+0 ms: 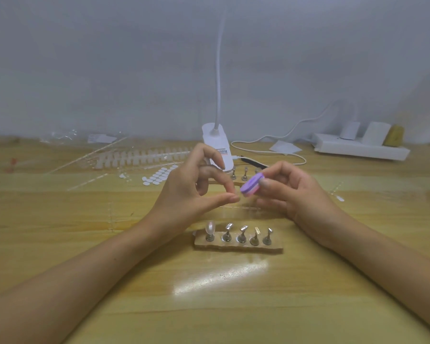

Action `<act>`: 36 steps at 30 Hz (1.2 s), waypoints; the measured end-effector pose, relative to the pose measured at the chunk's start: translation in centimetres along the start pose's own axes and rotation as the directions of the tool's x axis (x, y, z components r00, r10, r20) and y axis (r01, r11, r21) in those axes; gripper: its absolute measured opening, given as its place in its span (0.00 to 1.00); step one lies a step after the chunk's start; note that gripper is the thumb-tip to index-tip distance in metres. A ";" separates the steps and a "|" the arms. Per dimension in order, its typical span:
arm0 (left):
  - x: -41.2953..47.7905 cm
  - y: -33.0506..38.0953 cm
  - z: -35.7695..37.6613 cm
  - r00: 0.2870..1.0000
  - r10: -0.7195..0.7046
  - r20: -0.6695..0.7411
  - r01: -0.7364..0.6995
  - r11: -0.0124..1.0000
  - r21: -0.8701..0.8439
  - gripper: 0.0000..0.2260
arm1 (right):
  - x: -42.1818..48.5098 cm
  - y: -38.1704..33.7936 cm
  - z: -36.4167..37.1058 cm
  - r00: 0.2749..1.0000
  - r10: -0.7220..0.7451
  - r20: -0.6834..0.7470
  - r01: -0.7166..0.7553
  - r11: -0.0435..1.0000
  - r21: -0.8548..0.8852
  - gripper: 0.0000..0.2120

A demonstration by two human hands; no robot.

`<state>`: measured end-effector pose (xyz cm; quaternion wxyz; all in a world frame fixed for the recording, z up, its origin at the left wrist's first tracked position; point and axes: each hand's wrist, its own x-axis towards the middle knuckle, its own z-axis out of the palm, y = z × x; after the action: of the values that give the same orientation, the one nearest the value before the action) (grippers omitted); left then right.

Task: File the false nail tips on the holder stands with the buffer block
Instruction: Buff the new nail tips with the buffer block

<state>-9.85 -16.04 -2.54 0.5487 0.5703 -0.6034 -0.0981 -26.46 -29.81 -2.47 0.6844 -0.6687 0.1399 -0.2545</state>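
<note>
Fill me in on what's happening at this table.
A person is working over a wooden table. The right hand grips a purple and pink buffer block and holds it against the fingertips of the left hand. The left hand pinches a small item, too small to identify. Below them, a holder base carries five stands. Only the leftmost plainly bears a pearly nail tip.

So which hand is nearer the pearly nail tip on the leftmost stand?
Left. The left hand hovers just above and behind the pearly nail tip; the right hand, holding the buffer block, is well off to its right.
</note>
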 end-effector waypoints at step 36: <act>-0.1 0.2 0.0 0.999 -0.021 -0.039 0.023 0.999 0.045 0.19 | 0.0 0.2 0.1 0.998 0.001 0.057 0.003 0.997 -0.073 0.12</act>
<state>-10.03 -15.89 -2.48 0.5458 0.5910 -0.5886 -0.0793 -26.40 -29.73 -2.68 0.6631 -0.7003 0.1292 -0.2306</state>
